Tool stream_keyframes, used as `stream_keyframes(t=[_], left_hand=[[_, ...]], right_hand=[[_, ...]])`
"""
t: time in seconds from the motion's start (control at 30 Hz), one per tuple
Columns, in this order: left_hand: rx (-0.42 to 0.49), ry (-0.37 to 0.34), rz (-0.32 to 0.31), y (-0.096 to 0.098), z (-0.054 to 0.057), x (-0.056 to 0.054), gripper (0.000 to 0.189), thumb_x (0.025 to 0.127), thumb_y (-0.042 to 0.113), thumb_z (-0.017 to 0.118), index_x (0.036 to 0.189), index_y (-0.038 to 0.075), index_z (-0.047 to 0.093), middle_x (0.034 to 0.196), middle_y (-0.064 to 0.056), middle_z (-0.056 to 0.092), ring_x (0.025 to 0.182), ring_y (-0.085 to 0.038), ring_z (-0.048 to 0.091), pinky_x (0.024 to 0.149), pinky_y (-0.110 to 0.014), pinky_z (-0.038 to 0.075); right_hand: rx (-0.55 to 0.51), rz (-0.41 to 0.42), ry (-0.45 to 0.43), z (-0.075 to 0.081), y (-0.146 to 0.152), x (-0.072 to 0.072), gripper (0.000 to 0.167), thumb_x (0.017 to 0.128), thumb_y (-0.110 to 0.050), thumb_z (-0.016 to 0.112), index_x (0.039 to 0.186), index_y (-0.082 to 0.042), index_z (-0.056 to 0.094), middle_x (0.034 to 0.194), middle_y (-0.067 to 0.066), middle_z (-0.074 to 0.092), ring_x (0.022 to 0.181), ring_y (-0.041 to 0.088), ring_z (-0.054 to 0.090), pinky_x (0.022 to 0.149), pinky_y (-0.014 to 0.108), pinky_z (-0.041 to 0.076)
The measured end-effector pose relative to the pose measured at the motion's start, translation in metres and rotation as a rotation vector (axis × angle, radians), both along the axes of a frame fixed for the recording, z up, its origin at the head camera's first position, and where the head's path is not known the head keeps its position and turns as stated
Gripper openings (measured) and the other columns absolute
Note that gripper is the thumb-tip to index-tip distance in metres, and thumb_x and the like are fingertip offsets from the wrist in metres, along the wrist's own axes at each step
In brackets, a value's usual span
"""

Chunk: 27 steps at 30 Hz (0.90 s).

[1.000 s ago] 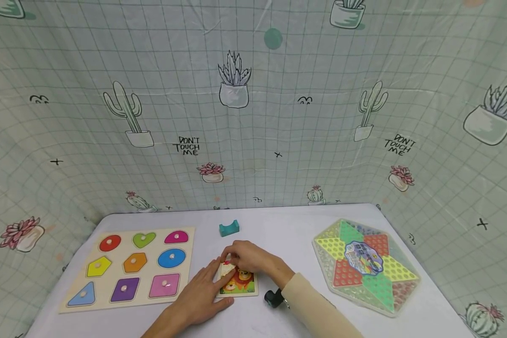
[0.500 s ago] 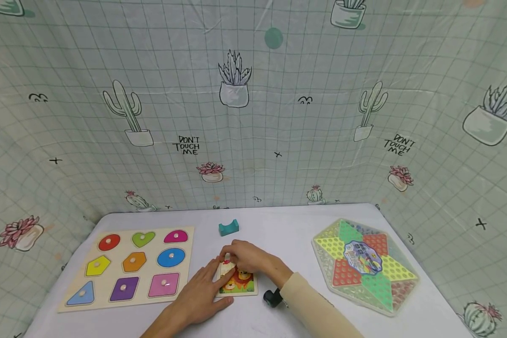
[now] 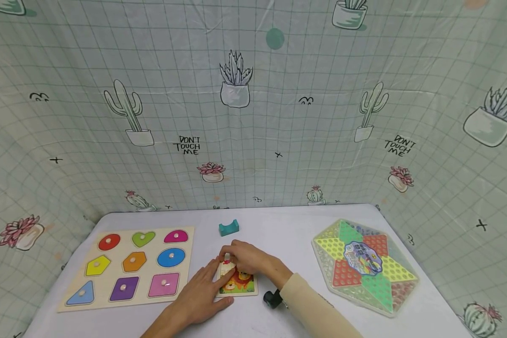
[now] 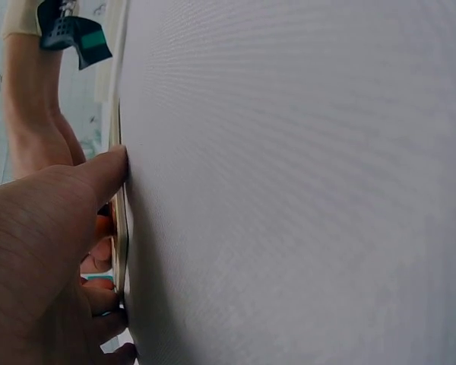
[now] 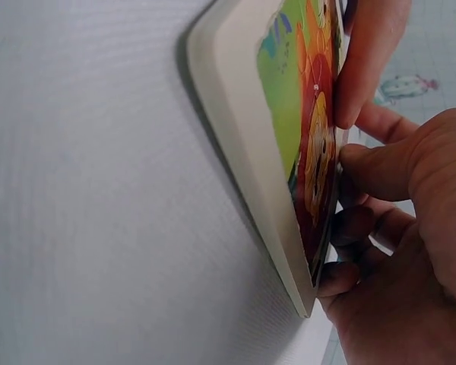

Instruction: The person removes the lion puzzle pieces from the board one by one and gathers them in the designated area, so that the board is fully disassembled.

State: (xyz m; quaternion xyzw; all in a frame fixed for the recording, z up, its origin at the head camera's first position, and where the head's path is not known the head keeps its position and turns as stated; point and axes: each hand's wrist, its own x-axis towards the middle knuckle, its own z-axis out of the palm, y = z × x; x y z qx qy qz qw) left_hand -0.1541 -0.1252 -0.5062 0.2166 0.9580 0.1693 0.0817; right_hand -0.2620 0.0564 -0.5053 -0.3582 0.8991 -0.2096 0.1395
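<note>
A small wooden jigsaw puzzle with a lion picture lies flat on the table in the head view. My left hand rests along its left side, fingers extended, the index finger lying across the picture. In the left wrist view the thumb touches the board's edge. My right hand bends over the upper part, thumb and fingers pinching what looks like a pale puzzle piece at the upper left corner. The fingers largely hide this piece. The right wrist view shows the lion board from its edge, beside the right thumb.
A wooden shape board with several coloured knobbed pieces lies to the left. To the right sits a hexagonal Chinese checkers board. Behind the hands stands a teal curved block. A dark wrist camera is strapped under the right forearm.
</note>
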Motion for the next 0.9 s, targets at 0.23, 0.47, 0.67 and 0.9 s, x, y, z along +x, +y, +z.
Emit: stream_keyframes(t=[0.23,0.47,0.67,0.9], left_hand=[[0.000,-0.003,-0.001,0.0006,0.0012,0.0003,0.070,0.093,0.057,0.061,0.152,0.022,0.046,0.166,-0.015,0.021,0.152,-0.038,0.021,0.119,-0.057,0.026],[-0.001,-0.016,0.001,0.0004,-0.0001,0.0001,0.071,0.093,0.059,0.061,0.153,0.025,0.045,0.167,-0.014,0.020,0.152,-0.037,0.021,0.119,-0.058,0.026],[0.005,-0.011,-0.004,-0.0003,-0.0002,0.0002,0.071,0.093,0.059,0.060,0.153,0.025,0.045,0.167,-0.013,0.019,0.152,-0.038,0.021,0.119,-0.058,0.026],[0.000,-0.003,-0.007,-0.0008,-0.0014,-0.0003,0.070,0.093,0.060,0.059,0.153,0.026,0.045,0.167,-0.013,0.020,0.152,-0.037,0.021,0.119,-0.058,0.026]], right_hand=[[-0.008,0.006,0.002,0.0017,0.0002,0.0005,0.026,0.102,-0.011,0.057,0.117,-0.031,0.066,0.105,-0.006,0.059,0.086,0.005,0.052,0.081,0.018,0.051],[-0.003,0.001,0.015,0.0044,-0.0005,0.0013,0.025,0.102,-0.012,0.055,0.115,-0.029,0.067,0.104,-0.006,0.056,0.085,0.005,0.053,0.086,0.019,0.051],[-0.011,-0.001,0.023,0.0057,-0.0015,0.0020,0.023,0.103,-0.012,0.054,0.114,-0.027,0.068,0.106,-0.007,0.057,0.089,0.004,0.053,0.094,0.021,0.051],[-0.036,0.012,0.038,0.0067,-0.0025,0.0015,0.020,0.104,-0.014,0.053,0.111,-0.024,0.068,0.105,-0.010,0.059,0.091,0.002,0.053,0.097,0.021,0.050]])
